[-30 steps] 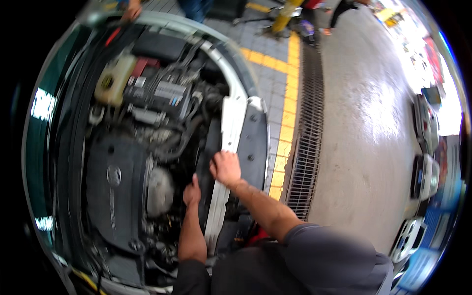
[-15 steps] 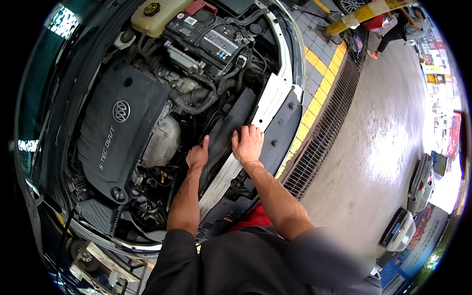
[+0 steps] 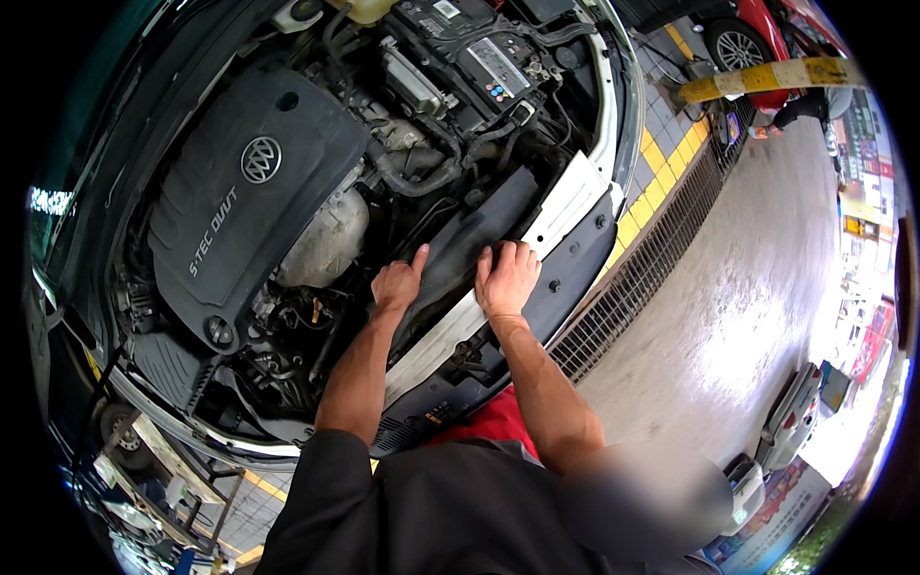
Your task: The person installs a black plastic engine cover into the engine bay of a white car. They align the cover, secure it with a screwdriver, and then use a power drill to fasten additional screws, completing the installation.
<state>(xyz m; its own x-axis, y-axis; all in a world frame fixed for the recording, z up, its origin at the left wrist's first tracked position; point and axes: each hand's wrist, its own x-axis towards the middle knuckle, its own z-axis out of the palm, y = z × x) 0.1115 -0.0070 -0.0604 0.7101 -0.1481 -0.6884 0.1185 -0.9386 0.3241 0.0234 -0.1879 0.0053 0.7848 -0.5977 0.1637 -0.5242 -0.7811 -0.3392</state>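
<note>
**Two-handed work at front of open engine bay (image 3: 606,110)**

Working between engine cover (image 3: 254,192) and the bay's outer edge. Find the parts in hand right there: dark panel (image 3: 484,216), set slantwise along the inner side of white crossmember (image 3: 575,196).

Resting right hand (image 3: 509,286) on the white crossmember, fingers bent over its upper face, thumb toward the dark panel. Cannot tell if gripping or just leaning.

Holding left hand (image 3: 395,285) at the engine-side edge of the dark panel, thumb extended over it, other fingers curled and mostly out of sight. Cannot tell if grasping anything underneath. No tool visible in either.

Step, as a judgement: hands-on handling or steadying along the panel edge. Reading that from hand placement only; no visible sign of a part lifted clear.

Next move, also a judgement: calls for a firm brace with the right, plus a clear look at the left fingertips before any push or pull. Mind the knuckles near metal shield (image 3: 331,240) and the thick hose (image 3: 422,179).

Around: battery (image 3: 494,72) well apart, toward the upper edge; black cover (image 3: 580,264) with round plugs just outboard of the crossmember; floor grate (image 3: 652,278) beyond that.
</note>
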